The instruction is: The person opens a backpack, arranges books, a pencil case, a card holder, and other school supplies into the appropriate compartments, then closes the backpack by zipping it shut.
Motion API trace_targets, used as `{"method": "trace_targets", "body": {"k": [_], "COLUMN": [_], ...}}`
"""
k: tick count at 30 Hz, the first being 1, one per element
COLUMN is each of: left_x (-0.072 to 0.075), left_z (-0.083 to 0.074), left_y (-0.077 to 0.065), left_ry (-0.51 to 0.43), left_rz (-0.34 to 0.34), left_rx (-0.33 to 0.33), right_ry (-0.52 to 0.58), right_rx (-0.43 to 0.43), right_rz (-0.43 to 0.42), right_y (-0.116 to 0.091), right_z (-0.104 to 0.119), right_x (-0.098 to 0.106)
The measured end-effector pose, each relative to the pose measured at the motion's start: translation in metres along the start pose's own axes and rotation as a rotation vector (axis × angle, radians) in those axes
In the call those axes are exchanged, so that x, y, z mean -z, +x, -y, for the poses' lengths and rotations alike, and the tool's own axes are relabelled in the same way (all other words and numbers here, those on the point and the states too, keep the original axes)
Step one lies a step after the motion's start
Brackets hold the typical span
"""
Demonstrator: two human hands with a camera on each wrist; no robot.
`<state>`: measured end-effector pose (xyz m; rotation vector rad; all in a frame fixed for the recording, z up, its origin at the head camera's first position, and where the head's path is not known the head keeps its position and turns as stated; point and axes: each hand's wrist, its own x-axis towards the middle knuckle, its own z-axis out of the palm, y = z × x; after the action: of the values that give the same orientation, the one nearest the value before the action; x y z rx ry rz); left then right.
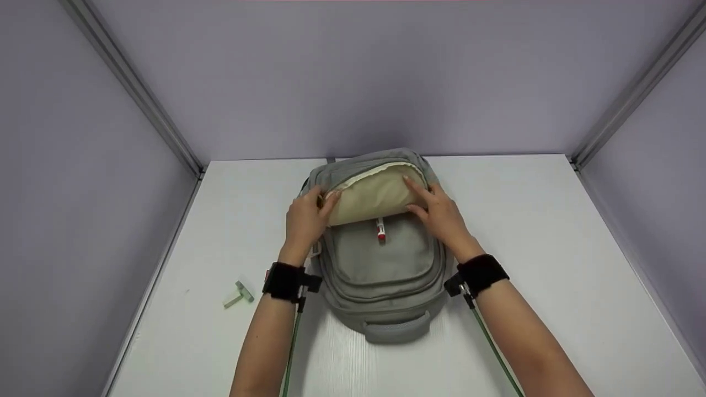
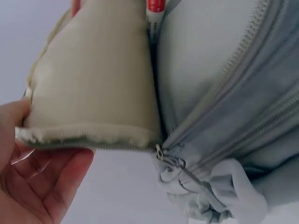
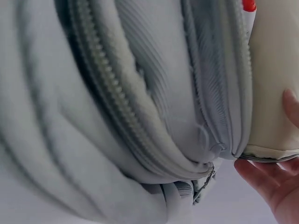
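Note:
A grey backpack (image 1: 386,259) lies on the white table with its front pocket unzipped. The pocket's flap (image 1: 375,196) is folded back toward the wall, showing its cream lining. My left hand (image 1: 308,219) pinches the left edge of this flap, thumb on the lining (image 2: 93,70) and fingers beneath. At the flap's right edge, my right hand (image 1: 443,216) grips it, with one digit on the lining (image 3: 271,65) and other fingers under the zipped edge. A white marker with a red cap (image 1: 381,230) pokes out at the fold; its other end is hidden.
Left of the backpack, a small pale green T-shaped object (image 1: 240,294) lies on the table (image 1: 182,331). Something red, mostly hidden, shows beside the left wrist strap (image 1: 284,281). Panels (image 1: 276,82) wall the table on its back and sides.

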<state>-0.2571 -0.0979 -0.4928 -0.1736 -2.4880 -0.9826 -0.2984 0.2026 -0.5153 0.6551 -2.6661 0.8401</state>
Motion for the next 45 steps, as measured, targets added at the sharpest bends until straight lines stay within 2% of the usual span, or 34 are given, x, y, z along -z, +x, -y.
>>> {"method": "trace_targets", "body": {"k": [4,8,15,18,23,26,29,33,37,41,45], "left_x": [0.008,0.018,0.052,0.071,0.101,0.113,0.121,0.127,0.131,0.13,0.124], "left_z": [0.009,0.021,0.05,0.065,0.096,0.113,0.128,0.141,0.146,0.149,0.151], "left_y": [-0.006,-0.015,-0.031,-0.041,-0.062,-0.078,-0.095,-0.112,-0.124,-0.131,-0.136], "left_ry": [-0.036,-0.039,0.077,0.141,0.267,0.304,0.312,0.295,0.272,0.259,0.285], "left_rz": [0.028,0.038,0.025,0.101,0.355,0.472,0.546,0.604,0.645,0.66,0.649], "left_rx": [0.007,0.05,0.184,0.266,0.37,0.426,0.479,0.523,0.547,0.574,0.577], "right_ry": [0.004,0.003,0.001,-0.017,-0.014,0.0,0.017,0.02,0.013,0.016,0.021], "right_rx": [-0.035,-0.07,-0.125,-0.134,-0.154,-0.163,-0.169,-0.169,-0.169,-0.166,-0.165], "right_rz": [0.011,0.026,0.072,0.09,0.095,0.101,0.108,0.107,0.108,0.11,0.115], "right_y": [0.003,0.004,0.008,0.009,0.009,0.009,0.009,0.008,0.009,0.01,0.01], "right_z": [-0.007,-0.01,-0.006,-0.005,-0.004,-0.003,-0.002,-0.001,-0.001,0.0,0.0], "right_x": [-0.003,-0.004,-0.006,-0.007,-0.008,-0.008,-0.01,-0.012,-0.012,-0.011,-0.01]}}
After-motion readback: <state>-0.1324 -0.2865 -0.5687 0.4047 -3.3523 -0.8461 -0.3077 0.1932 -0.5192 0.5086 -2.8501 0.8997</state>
